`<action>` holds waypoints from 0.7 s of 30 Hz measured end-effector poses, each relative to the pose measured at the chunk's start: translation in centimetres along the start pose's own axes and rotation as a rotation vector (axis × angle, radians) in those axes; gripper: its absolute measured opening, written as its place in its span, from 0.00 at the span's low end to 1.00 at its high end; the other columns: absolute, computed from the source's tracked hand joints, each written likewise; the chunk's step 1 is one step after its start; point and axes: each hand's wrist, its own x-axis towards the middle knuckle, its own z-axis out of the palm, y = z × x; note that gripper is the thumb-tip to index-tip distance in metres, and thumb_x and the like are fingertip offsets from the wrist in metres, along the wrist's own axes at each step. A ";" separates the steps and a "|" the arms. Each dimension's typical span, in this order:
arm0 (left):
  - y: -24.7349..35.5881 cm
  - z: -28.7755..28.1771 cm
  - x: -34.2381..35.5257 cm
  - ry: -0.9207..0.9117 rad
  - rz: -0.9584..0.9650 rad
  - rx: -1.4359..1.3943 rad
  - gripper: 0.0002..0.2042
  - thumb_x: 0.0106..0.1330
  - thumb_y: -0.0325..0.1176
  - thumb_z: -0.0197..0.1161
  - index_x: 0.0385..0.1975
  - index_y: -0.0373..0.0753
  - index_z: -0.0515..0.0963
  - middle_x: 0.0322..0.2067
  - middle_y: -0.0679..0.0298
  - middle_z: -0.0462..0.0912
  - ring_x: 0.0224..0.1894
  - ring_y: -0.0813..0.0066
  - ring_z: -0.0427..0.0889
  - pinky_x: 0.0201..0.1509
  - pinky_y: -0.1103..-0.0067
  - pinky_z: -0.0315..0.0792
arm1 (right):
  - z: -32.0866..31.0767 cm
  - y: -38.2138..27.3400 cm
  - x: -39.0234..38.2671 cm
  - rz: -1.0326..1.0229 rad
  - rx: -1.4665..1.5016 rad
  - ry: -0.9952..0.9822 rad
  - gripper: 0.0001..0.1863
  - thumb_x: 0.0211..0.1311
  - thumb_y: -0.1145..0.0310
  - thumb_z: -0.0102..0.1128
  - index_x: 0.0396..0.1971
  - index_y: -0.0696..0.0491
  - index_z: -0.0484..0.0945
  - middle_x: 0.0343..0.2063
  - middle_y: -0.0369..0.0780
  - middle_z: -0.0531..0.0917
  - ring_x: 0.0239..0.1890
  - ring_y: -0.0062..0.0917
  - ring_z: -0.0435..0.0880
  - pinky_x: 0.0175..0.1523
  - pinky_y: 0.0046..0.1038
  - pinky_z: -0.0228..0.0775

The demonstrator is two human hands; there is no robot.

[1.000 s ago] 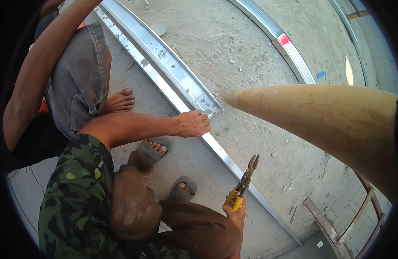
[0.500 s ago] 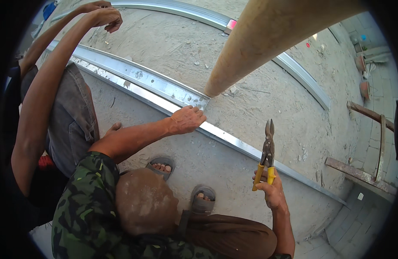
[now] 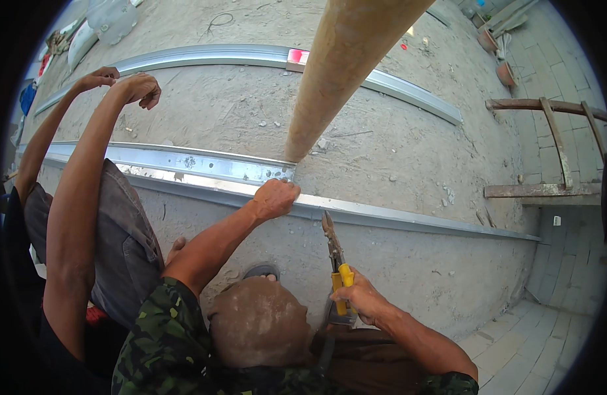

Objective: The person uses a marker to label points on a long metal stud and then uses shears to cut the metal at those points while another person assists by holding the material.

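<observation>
My left hand [image 3: 277,199] is closed over a long shiny steel channel [image 3: 382,212] on the dusty floor, close to the end of a second, wider steel channel [image 3: 204,164] lying alongside. In my right hand [image 3: 361,297] are metal-cutting snips [image 3: 334,247] with yellow handles. Their jaw tips meet or nearly meet the near edge of the channel, a little right of my left hand; whether metal lies between the blades I cannot tell. My dusty brown knee [image 3: 258,322] and a grey sandal [image 3: 262,270] are below.
A thick tan round post [image 3: 343,72] stands just beyond the channels. Another person's hand [image 3: 142,90] hangs at the left, arms resting over bent knees. Farther back lies another steel channel [image 3: 204,56]. A rusty metal frame [image 3: 547,190] is at the right.
My right hand has brought the snips leftward, from well right of my left hand to the channel's edge. My left hand still holds the channel. The whole view has shifted.
</observation>
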 end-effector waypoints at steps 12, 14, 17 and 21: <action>0.2 0.1 -0.2 0.071 -0.002 -0.025 0.03 0.53 0.25 0.58 0.25 0.34 0.76 0.27 0.53 0.83 0.33 0.55 0.84 0.36 0.66 0.78 | 3.7 0.6 3.0 -0.053 -0.075 0.154 0.37 0.48 0.73 0.64 0.60 0.60 0.61 0.43 0.45 0.73 0.48 0.34 0.72 0.54 0.34 0.66; 0.0 0.2 -0.2 0.073 0.001 -0.031 0.03 0.53 0.25 0.58 0.25 0.34 0.76 0.26 0.53 0.83 0.33 0.55 0.84 0.35 0.66 0.78 | 4.1 0.3 3.1 -0.066 -0.093 0.164 0.37 0.48 0.72 0.64 0.61 0.60 0.61 0.44 0.45 0.73 0.49 0.34 0.72 0.55 0.34 0.66; -0.6 0.5 -0.3 0.064 -0.011 -0.042 0.03 0.53 0.25 0.58 0.24 0.34 0.77 0.26 0.52 0.83 0.31 0.54 0.84 0.35 0.65 0.78 | 5.6 -1.0 2.6 0.009 -0.118 0.183 0.38 0.47 0.71 0.64 0.61 0.60 0.60 0.44 0.47 0.74 0.49 0.35 0.73 0.54 0.35 0.67; -0.2 0.7 -0.1 -0.010 -0.031 -0.046 0.04 0.51 0.25 0.59 0.27 0.34 0.76 0.29 0.53 0.82 0.36 0.56 0.84 0.39 0.66 0.77 | 5.9 2.0 4.7 -0.095 -0.198 0.277 0.40 0.47 0.70 0.64 0.63 0.61 0.59 0.43 0.49 0.75 0.44 0.35 0.76 0.48 0.34 0.71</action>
